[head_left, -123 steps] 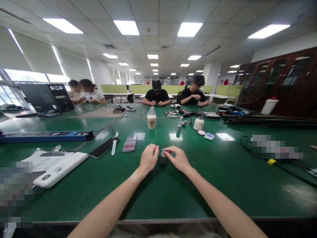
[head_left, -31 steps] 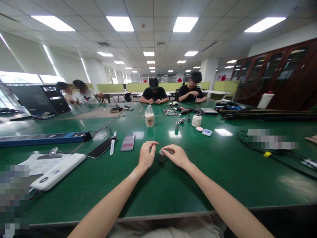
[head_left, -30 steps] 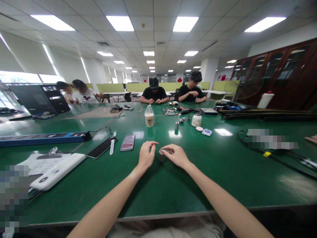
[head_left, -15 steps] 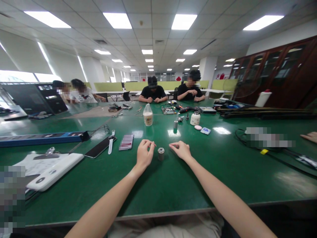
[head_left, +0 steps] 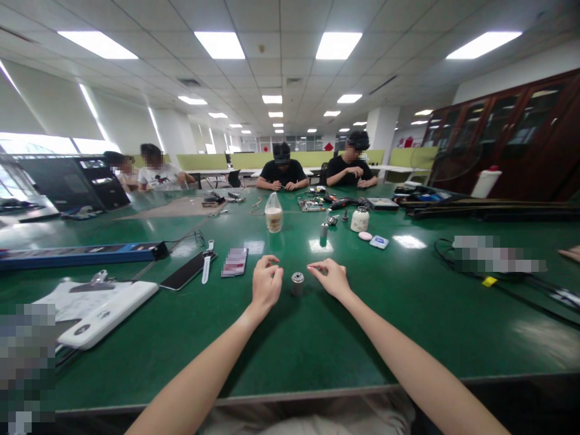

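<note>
On the green table between my hands a small metal cylinder (head_left: pixel 297 285) stands upright, with a ring and a dark centre on its top. Just left of it, apart from it, is my left hand (head_left: pixel 266 281), its fingers curled and a gap between index finger and thumb; nothing shows in it. My right hand (head_left: pixel 331 277) hovers to the cylinder's right without touching it. Its thumb and index tips come together in a pinch, and anything between them is too small to make out. Further back stands a second metal cylinder (head_left: pixel 324 232).
To the left lie a phone (head_left: pixel 234 262), a watch (head_left: pixel 207 266), a black tablet-like slab (head_left: pixel 188 272), a clipboard (head_left: pixel 97 289) and a blue power strip (head_left: pixel 90 256). A bagged cup (head_left: pixel 273 219) and a white jar (head_left: pixel 360 220) stand ahead. Cables (head_left: pixel 507 293) run at right; co-workers sit opposite.
The view has shifted slightly. My left thumb and index finger appear a little further apart, and my right fingertips are slightly nearer the cylinder, which still stands in place.
</note>
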`<state>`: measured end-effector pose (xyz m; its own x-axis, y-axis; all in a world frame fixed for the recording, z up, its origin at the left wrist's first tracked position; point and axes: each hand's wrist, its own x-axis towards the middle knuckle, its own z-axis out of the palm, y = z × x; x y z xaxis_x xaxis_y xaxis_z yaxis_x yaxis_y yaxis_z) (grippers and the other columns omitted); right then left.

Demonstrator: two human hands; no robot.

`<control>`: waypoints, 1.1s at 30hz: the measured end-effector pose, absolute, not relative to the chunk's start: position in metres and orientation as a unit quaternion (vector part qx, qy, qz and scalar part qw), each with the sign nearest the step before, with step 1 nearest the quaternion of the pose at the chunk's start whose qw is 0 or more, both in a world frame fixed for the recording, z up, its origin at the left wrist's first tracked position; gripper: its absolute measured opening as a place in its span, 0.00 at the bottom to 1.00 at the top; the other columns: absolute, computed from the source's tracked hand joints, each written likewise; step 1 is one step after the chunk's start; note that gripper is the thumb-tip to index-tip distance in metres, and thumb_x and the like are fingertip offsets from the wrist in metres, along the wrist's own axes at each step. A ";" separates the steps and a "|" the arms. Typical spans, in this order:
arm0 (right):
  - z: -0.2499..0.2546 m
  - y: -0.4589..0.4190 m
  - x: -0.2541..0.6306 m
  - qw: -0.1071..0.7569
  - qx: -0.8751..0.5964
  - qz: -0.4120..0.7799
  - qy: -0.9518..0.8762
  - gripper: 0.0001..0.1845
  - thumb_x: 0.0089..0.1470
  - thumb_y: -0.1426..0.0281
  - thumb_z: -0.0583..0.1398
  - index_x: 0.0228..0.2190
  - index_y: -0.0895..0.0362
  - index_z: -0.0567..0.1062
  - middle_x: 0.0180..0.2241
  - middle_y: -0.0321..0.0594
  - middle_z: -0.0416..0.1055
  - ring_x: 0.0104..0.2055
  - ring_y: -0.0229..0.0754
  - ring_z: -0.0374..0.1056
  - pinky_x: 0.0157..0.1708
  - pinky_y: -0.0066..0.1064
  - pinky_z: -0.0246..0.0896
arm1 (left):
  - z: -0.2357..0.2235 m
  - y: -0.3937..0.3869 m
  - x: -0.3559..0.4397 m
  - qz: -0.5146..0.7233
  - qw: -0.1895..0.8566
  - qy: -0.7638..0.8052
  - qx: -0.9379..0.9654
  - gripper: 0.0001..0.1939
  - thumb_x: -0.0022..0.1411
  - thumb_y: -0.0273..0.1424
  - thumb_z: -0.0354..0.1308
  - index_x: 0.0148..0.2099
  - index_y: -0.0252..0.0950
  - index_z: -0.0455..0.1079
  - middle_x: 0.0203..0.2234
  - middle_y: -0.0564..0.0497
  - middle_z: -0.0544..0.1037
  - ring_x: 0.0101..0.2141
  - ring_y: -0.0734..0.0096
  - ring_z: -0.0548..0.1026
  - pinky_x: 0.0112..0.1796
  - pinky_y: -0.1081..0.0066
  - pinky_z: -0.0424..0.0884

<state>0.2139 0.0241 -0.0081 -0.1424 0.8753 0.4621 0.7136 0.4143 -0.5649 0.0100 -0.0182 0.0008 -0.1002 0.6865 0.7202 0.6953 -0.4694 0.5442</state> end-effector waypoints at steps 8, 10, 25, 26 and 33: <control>0.011 -0.004 0.191 0.440 -0.407 0.139 -0.788 0.10 0.55 0.61 0.60 0.38 0.47 0.80 0.29 0.36 0.70 0.29 0.36 0.63 0.35 0.29 0.57 | 0.001 -0.021 0.013 -0.515 -0.009 -0.517 -0.683 0.19 0.60 0.28 0.49 0.17 0.36 0.66 0.38 0.50 0.72 0.36 0.69 0.70 0.43 0.65 0.66; 0.010 -0.004 0.189 0.430 -0.406 0.140 -0.794 0.10 0.55 0.61 0.60 0.38 0.47 0.80 0.29 0.36 0.70 0.28 0.36 0.63 0.35 0.29 0.57 | 0.001 -0.021 0.014 -0.516 -0.011 -0.516 -0.684 0.19 0.61 0.29 0.49 0.18 0.36 0.67 0.37 0.50 0.71 0.36 0.69 0.71 0.42 0.66 0.66; 0.009 -0.001 0.201 0.459 -0.406 0.132 -0.779 0.20 0.63 0.60 0.48 0.45 0.50 0.77 0.30 0.37 0.71 0.31 0.37 0.65 0.36 0.28 0.57 | -0.001 -0.021 0.019 -0.506 -0.073 -0.474 -0.716 0.08 0.59 0.37 0.58 0.37 0.39 0.76 0.39 0.48 0.69 0.42 0.67 0.71 0.42 0.68 0.70; 0.009 -0.001 0.202 0.457 -0.408 0.133 -0.779 0.20 0.63 0.60 0.48 0.44 0.50 0.77 0.30 0.37 0.71 0.31 0.37 0.65 0.36 0.29 0.57 | -0.001 -0.022 0.020 -0.502 -0.075 -0.470 -0.722 0.08 0.58 0.37 0.59 0.37 0.40 0.76 0.39 0.48 0.69 0.44 0.66 0.70 0.42 0.68 0.70; 0.006 0.000 0.201 0.431 -0.404 0.134 -0.795 0.19 0.62 0.60 0.49 0.41 0.48 0.78 0.31 0.37 0.72 0.32 0.37 0.66 0.36 0.29 0.57 | 0.000 -0.017 0.022 -0.494 -0.074 -0.474 -0.725 0.07 0.56 0.37 0.62 0.35 0.41 0.78 0.38 0.48 0.70 0.43 0.65 0.71 0.46 0.63 0.68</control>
